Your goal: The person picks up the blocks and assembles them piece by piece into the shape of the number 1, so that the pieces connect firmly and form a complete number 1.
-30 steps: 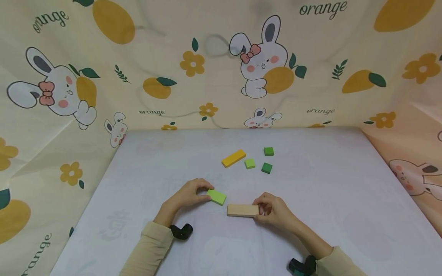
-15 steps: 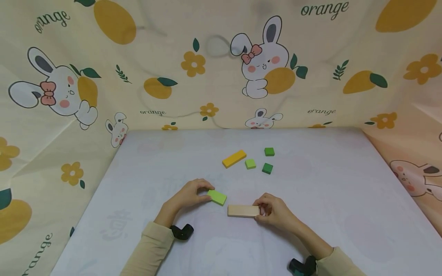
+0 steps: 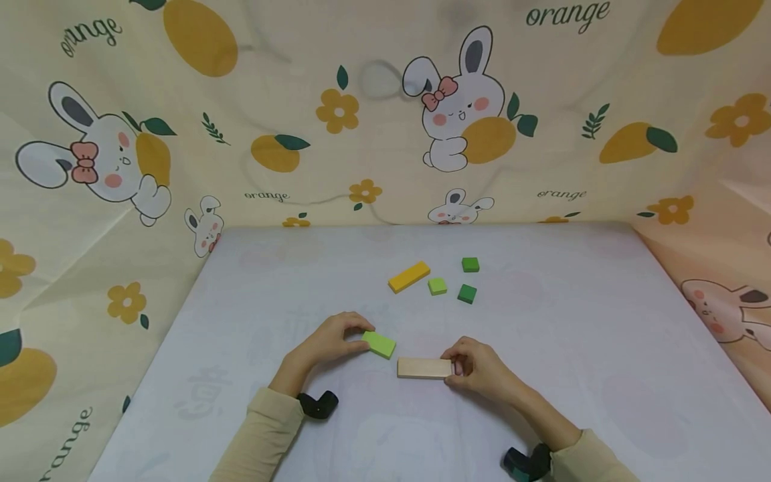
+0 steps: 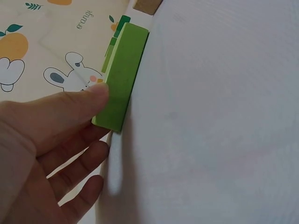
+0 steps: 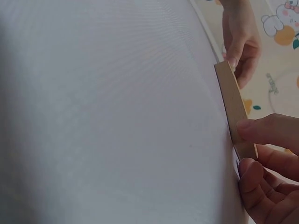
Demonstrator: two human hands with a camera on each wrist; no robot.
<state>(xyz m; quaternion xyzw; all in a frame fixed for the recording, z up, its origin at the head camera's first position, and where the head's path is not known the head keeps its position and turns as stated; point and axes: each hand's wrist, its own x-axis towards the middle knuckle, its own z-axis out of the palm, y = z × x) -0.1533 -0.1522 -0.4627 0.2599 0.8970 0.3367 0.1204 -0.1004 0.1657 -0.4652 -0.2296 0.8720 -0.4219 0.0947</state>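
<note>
My left hand [image 3: 335,337] pinches the left end of a flat light green block [image 3: 379,345] between thumb and fingers. In the left wrist view, the thumb presses on the green block's [image 4: 122,77] near face. To the right, my right hand [image 3: 480,367] pinches the right end of a plain wooden block [image 3: 424,368], longer than the green one. The right wrist view shows the thumb on the wooden block's [image 5: 231,100] side, with a small purplish sliver by the fingertips that I cannot make out. The two blocks are close together but apart.
Farther back on the white-covered table [image 3: 578,335] lie a yellow-orange block [image 3: 409,277], a small light green block [image 3: 437,286], a mid-green block [image 3: 470,265] and a dark green block [image 3: 466,294]. A bunny-and-orange patterned cloth [image 3: 373,154] hangs behind and at both sides.
</note>
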